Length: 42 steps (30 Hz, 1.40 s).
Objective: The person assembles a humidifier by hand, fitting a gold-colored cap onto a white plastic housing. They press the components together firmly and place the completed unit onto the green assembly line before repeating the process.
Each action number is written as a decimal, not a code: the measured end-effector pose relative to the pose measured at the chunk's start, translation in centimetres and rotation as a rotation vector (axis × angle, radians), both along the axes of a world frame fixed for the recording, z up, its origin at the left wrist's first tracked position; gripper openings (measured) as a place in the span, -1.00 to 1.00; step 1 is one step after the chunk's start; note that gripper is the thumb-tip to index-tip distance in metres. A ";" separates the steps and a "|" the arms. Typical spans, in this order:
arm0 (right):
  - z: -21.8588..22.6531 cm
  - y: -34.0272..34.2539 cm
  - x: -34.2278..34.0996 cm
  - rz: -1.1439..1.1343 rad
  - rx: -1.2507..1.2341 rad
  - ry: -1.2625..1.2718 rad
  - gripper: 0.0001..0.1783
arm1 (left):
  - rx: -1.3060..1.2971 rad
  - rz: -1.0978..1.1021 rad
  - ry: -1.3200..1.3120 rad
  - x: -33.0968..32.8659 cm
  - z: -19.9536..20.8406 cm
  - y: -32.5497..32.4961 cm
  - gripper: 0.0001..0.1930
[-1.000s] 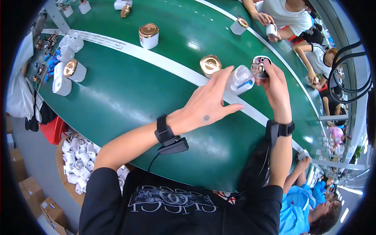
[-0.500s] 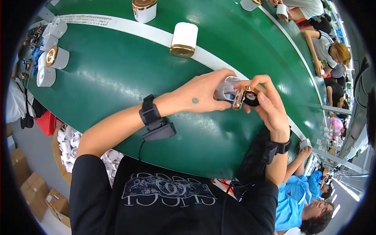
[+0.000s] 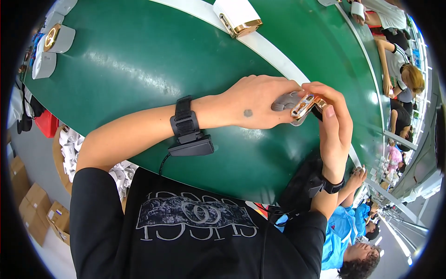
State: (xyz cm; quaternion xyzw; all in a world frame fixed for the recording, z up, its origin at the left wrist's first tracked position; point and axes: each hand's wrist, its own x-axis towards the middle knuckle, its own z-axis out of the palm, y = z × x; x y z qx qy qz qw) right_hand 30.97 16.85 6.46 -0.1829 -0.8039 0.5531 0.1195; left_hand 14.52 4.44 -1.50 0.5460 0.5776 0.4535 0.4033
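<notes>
My left hand [image 3: 260, 102] is wrapped round a clear, greyish plastic cup-like piece [image 3: 284, 100], seen from its side. At the piece's right end sits a shiny gold-trimmed part [image 3: 304, 107], with small openings along its face. My right hand [image 3: 335, 122] grips this gold-trimmed part from the right, thumb and fingers curled over it. Whether the two pieces are joined cannot be made out, as my fingers cover much of them. Both hands are above the green tabletop [image 3: 139, 83].
A white casing with a gold end [image 3: 237, 16] lies across the pale strip beyond my hands. More white casings [image 3: 45, 65] stand at the left edge. A bin of white parts [image 3: 69, 151] is at lower left, near cardboard boxes [image 3: 35, 202]. Co-workers sit along the right.
Both hands have moved a little right with the pieces. The gold-trimmed part has turned, showing more of its face. The white casing beyond appears higher in view and turned.
</notes>
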 end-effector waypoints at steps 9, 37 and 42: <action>0.4 0.0 0.7 0.057 0.162 -0.092 -0.67 | -0.016 -0.071 -0.118 0.0 0.7 -0.3 -0.58; -1.6 -0.1 2.0 -0.028 0.211 0.026 -0.54 | 0.114 -0.052 -0.100 0.3 -1.1 -0.2 -0.40; -0.4 -0.4 1.7 0.052 0.485 -0.063 -0.51 | 0.139 -0.051 -0.016 0.1 -1.5 -0.2 -0.37</action>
